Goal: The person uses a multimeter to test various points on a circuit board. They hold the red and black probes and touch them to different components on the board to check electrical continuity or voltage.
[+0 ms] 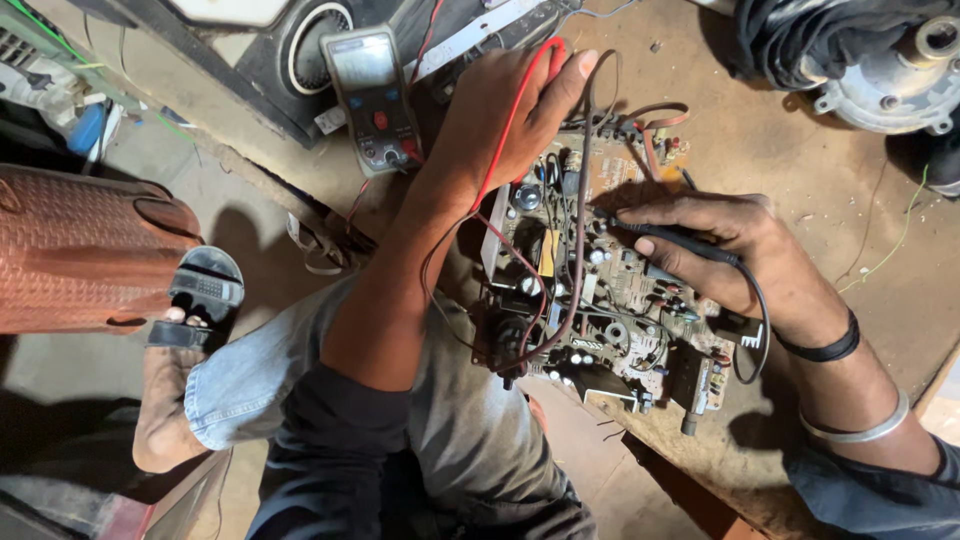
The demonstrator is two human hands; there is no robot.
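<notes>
While both probes rest on the circuit board lying on the worktop, testing looks underway: left hand grips the red probe, right hand pinches the black probe. Meter sits just beyond.

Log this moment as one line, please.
left hand: holds red probe | right hand: black probe tip on circuit board | multimeter: beside board
</notes>
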